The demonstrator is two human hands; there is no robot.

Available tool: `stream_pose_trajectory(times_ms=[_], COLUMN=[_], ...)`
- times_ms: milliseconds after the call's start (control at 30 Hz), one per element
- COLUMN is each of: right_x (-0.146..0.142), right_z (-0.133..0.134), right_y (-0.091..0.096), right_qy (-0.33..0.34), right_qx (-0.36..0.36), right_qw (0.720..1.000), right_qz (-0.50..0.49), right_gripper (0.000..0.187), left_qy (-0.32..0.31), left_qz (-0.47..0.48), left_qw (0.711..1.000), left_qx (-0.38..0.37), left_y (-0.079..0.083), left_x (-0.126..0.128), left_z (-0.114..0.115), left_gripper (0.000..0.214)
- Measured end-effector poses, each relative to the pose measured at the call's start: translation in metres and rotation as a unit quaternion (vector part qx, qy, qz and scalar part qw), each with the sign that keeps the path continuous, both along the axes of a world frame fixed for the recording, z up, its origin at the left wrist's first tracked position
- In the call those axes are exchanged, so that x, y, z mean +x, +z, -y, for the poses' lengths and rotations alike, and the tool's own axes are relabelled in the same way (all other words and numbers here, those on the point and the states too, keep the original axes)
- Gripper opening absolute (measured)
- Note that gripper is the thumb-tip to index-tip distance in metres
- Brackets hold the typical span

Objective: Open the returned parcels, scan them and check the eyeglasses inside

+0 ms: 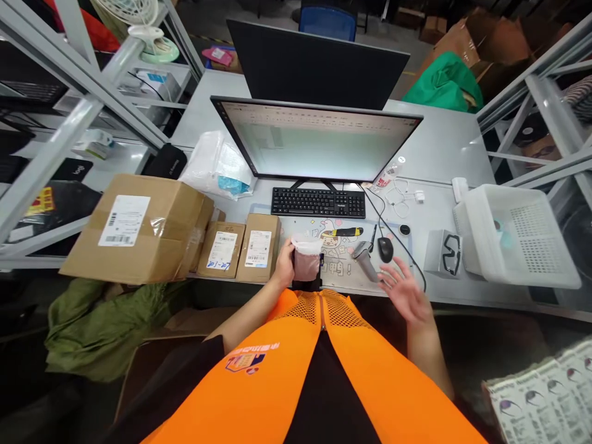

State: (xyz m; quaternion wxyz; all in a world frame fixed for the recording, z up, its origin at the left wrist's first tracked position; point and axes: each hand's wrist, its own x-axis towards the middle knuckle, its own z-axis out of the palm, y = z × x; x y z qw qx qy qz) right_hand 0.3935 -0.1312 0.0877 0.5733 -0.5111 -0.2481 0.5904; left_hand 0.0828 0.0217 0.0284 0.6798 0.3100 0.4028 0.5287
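Note:
My left hand point(285, 264) grips a small pinkish packet in a clear bag point(307, 258) at the front edge of the desk, just in front of my orange vest. My right hand point(406, 291) hovers open with fingers spread near the desk's front edge, holding nothing. A grey handheld scanner point(364, 259) lies on the printed desk mat point(340, 265) just left of that hand. A black mouse point(385, 248) sits behind the hand, beside the scanner.
A black keyboard point(318, 202) and lit monitor point(316, 142) stand behind the mat. Three cardboard boxes point(139, 227) with labels sit at the left. A white plastic basket point(518, 234) stands at the right. Metal shelving flanks both sides.

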Motion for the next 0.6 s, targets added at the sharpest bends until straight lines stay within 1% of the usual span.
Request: stream_pose_trajectory(times_ms=[67, 100, 133, 200, 267, 333, 400, 433, 533, 600], right_x=[-0.001, -0.004, -0.008, -0.020, -0.034, -0.044, -0.044, -0.039, -0.013, 0.009], right_z=[0.049, 0.073, 0.095, 0.129, 0.148, 0.150, 0.140, 0.131, 0.098, 0.073], right_y=[0.003, 0.004, 0.004, 0.006, 0.013, 0.024, 0.035, 0.040, 0.046, 0.041], right_qy=[0.002, -0.011, -0.025, -0.053, -0.107, -0.211, -0.318, -0.354, -0.413, -0.449], right_qx=[0.011, 0.016, 0.015, 0.001, -0.003, 0.028, 0.071, 0.086, 0.110, 0.091], right_qw=[0.999, 0.999, 0.999, 0.998, 0.994, 0.977, 0.946, 0.931, 0.904, 0.889], right_qz=[-0.035, -0.043, -0.045, -0.043, -0.033, -0.012, 0.014, 0.023, 0.023, 0.013], right_gripper=[0.123, 0.136, 0.145, 0.155, 0.156, 0.147, 0.132, 0.124, 0.100, 0.084], left_qy=[-0.016, -0.027, -0.039, -0.059, -0.078, -0.101, -0.123, -0.133, -0.156, -0.161], left_qz=[0.072, 0.096, 0.111, 0.122, 0.122, 0.115, 0.103, 0.098, 0.090, 0.085], left_qw=[0.997, 0.994, 0.991, 0.987, 0.984, 0.983, 0.981, 0.980, 0.976, 0.974], left_qx=[-0.032, -0.047, -0.063, -0.087, -0.099, -0.102, -0.104, -0.107, -0.123, -0.132], left_y=[0.012, 0.018, 0.024, 0.032, 0.036, 0.035, 0.030, 0.027, 0.018, 0.011], left_x=[0.005, 0.006, 0.006, 0.004, 0.001, -0.001, -0.001, -0.001, -0.001, -0.003], left_z=[-0.008, -0.013, -0.017, -0.025, -0.031, -0.036, -0.037, -0.036, -0.027, -0.018], left_gripper=[0.033, 0.035, 0.036, 0.042, 0.049, 0.055, 0.058, 0.059, 0.057, 0.055])
